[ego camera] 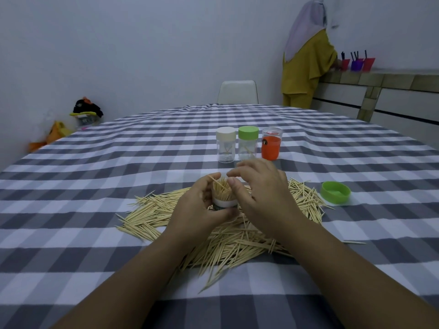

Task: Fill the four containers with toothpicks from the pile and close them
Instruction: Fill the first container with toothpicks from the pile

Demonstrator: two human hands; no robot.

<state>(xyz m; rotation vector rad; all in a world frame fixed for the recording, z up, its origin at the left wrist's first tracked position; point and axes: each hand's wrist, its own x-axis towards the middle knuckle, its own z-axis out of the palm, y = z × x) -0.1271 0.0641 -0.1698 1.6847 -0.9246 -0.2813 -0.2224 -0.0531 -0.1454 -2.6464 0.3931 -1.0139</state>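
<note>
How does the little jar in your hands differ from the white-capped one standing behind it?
The held jar is open and packed with toothpicks; the white-capped jar is closed and holds only a few. The left hand grips the first; the other stands untouched on the tablecloth. Both look clear-walled.

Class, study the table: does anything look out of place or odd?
Yes. One toothpick lies alone on the tablecloth, right of the pile. A green lid sits upside down, off its container. In the held container, one toothpick leans askew across the rest.
</note>
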